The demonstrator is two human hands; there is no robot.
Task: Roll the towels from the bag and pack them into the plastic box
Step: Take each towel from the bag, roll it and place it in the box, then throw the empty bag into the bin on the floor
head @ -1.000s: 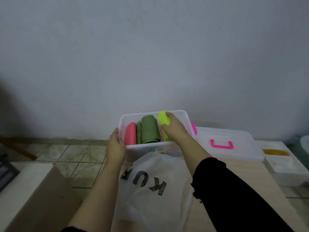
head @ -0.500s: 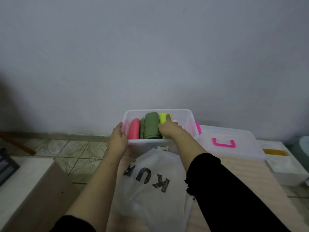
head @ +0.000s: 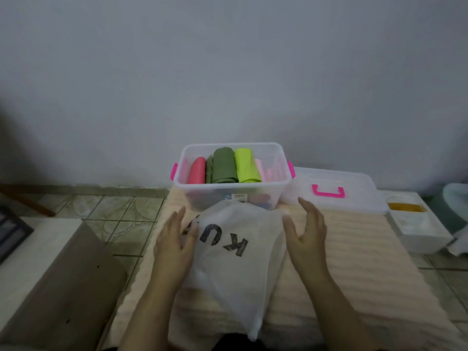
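both hands have withdrawn from the plastic box (head: pixel 234 191), the left hand (head: pixel 174 245) resting relaxed on the bag (head: pixel 235 262) just in front of it, the right hand (head: pixel 307 236) released beside that bag, while rolled towels (head: pixel 224 167) sit inside the box.

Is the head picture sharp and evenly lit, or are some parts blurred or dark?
Head view: dim, bluish light; left hand and right hand slightly smeared by motion; towels in the box fairly sharp; corners darken, and the wide lens bends the floor edges.
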